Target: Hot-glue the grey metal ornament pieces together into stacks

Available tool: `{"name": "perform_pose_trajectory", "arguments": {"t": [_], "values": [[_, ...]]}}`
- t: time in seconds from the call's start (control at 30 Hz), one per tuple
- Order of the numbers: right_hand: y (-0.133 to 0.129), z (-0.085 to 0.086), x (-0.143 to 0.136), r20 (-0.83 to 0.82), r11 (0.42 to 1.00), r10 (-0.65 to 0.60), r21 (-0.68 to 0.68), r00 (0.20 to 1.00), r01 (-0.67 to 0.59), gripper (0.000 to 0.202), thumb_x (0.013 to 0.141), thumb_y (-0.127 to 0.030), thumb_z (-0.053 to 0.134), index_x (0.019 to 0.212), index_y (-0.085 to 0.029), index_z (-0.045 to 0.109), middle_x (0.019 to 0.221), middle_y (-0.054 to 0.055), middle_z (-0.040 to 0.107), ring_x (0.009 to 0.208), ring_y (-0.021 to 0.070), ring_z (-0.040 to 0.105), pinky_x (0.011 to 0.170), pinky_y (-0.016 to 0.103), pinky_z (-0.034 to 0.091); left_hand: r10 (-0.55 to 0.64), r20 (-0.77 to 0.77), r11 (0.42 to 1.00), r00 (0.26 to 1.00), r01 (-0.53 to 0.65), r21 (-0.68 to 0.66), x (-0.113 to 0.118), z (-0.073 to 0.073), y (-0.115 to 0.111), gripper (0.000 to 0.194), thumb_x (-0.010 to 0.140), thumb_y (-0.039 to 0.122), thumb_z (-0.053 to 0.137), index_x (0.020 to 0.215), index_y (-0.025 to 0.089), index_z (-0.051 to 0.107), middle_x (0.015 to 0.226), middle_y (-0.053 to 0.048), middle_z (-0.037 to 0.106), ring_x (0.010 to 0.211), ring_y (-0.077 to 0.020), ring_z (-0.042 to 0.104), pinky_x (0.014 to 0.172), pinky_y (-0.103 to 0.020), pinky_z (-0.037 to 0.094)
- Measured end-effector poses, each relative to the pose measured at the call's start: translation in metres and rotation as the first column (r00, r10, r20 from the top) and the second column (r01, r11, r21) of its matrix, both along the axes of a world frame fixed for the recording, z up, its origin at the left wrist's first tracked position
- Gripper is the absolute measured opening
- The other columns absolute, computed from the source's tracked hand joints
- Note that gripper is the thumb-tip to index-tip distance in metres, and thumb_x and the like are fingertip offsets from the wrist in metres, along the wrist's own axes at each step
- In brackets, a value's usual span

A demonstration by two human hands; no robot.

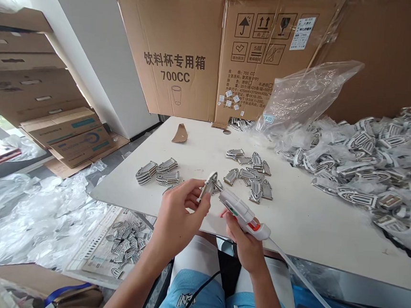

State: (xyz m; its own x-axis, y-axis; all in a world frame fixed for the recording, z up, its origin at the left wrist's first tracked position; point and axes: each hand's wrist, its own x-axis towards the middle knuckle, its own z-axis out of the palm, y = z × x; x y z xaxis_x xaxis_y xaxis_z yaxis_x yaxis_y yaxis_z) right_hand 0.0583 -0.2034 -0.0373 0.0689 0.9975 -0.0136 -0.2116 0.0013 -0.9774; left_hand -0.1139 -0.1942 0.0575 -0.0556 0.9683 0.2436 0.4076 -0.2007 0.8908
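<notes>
My left hand (183, 210) pinches a small grey-and-white arched piece (207, 185) by its edges, holding it upright above the table's front edge. My right hand (244, 241) is wrapped round the grip of a white hot glue gun (238, 207). Its nozzle points at the arched piece, close to it; whether they touch I cannot tell. A long glue stick (305, 284) trails from the gun's back end. Beyond my hands lie loose arched pieces (255, 177), and at the left are neat stacks of similar pieces (146, 173).
A big heap of plastic-wrapped pieces (364, 153) covers the white table's (314, 230) right side. Cardboard boxes (187, 37) stand behind, with a clear plastic bag (304, 95) before them. Lower left, a tray (90, 254) holds more pieces beside piled plastic wrapping (34, 216).
</notes>
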Motion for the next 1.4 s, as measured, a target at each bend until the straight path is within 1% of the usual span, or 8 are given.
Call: {"name": "perform_pose_trajectory", "arguments": {"t": [0.13,0.33,0.47,0.67,0.93,1.07,1.27,1.4], "values": [[0.0,0.009,0.003,-0.027,0.997,0.083,-0.008,0.996,-0.083,0.036,0.092,-0.055,0.079,0.087,-0.021,0.069,0.07,-0.002,0.06,0.052,0.0105,0.039,0.053,0.028,0.037,0.048,-0.316,0.973,0.948,0.026,0.228,0.0,-0.001,0.0,0.018,0.103,0.028,0.057,0.114,0.024,0.071,0.087,-0.002,0.069,0.07,-0.0157,0.065,0.072,-0.029,0.054],[-0.001,0.013,0.005,-0.011,1.0,0.03,-0.001,0.999,-0.03,0.034,0.085,-0.054,0.085,0.086,-0.023,0.07,0.059,-0.004,0.055,0.051,0.0139,0.044,0.049,0.027,0.037,0.063,-0.468,0.957,0.881,0.08,0.279,-0.003,-0.001,0.004,0.028,0.107,0.028,0.047,0.121,0.024,0.071,0.087,-0.004,0.068,0.07,-0.0165,0.064,0.068,-0.028,0.049],[-0.001,0.01,0.006,-0.016,0.999,0.029,-0.014,0.999,-0.03,0.036,0.083,-0.055,0.087,0.094,-0.024,0.074,0.058,-0.004,0.056,0.05,0.0143,0.044,0.046,0.027,0.037,0.003,-0.325,0.979,0.946,0.063,0.194,-0.009,-0.002,0.011,0.021,0.105,0.034,0.055,0.115,0.026,0.072,0.089,-0.003,0.07,0.075,-0.0175,0.066,0.074,-0.028,0.053],[0.0,0.001,0.01,-0.144,0.99,0.138,0.032,0.98,-0.135,0.04,0.089,-0.055,0.08,0.109,-0.021,0.075,0.07,-0.002,0.06,0.047,0.0076,0.034,0.045,0.024,0.029,-0.02,0.197,0.994,0.98,0.041,-0.104,-0.02,-0.009,0.023,0.029,0.094,0.049,0.074,0.102,0.021,0.071,0.084,-0.001,0.07,0.077,-0.018,0.068,0.07,-0.027,0.054],[0.0,-0.003,0.013,-0.149,0.982,0.178,0.093,0.973,-0.166,0.031,0.098,-0.049,0.074,0.113,-0.022,0.076,0.077,-0.001,0.06,0.049,0.0057,0.034,0.047,0.023,0.026,-0.119,0.392,0.978,0.912,0.176,-0.112,-0.012,0.001,0.02,0.028,0.087,0.038,0.082,0.106,0.019,0.074,0.101,-0.006,0.076,0.096,-0.0191,0.071,0.09,-0.03,0.058],[0.001,-0.004,0.013,-0.143,0.981,0.183,0.097,0.973,-0.171,0.03,0.098,-0.049,0.073,0.11,-0.021,0.077,0.078,0.0,0.061,0.049,0.0059,0.035,0.047,0.024,0.025,-0.055,0.454,0.983,0.889,0.127,-0.129,-0.012,-0.001,0.019,0.044,0.082,0.033,0.087,0.122,0.021,0.072,0.096,-0.004,0.076,0.089,-0.0175,0.071,0.085,-0.029,0.059],[0.0,-0.007,0.014,-0.093,0.978,0.192,0.107,0.977,-0.182,0.029,0.1,-0.048,0.072,0.11,-0.022,0.077,0.082,0.002,0.064,0.052,0.0076,0.036,0.051,0.026,0.033,0.054,0.438,0.985,0.897,0.023,-0.168,-0.017,-0.006,0.024,0.032,0.081,0.039,0.088,0.102,0.02,0.076,0.088,-0.002,0.073,0.074,-0.0144,0.067,0.063,-0.024,0.053],[-0.001,-0.008,0.014,-0.072,0.98,0.185,0.091,0.98,-0.179,0.032,0.099,-0.05,0.072,0.108,-0.02,0.077,0.075,0.002,0.063,0.055,0.0106,0.04,0.053,0.028,0.036,0.035,0.443,0.995,0.896,0.008,-0.096,-0.017,-0.011,0.027,0.026,0.081,0.035,0.089,0.095,0.02,0.073,0.094,-0.003,0.074,0.085,-0.0147,0.07,0.074,-0.023,0.057]]}}
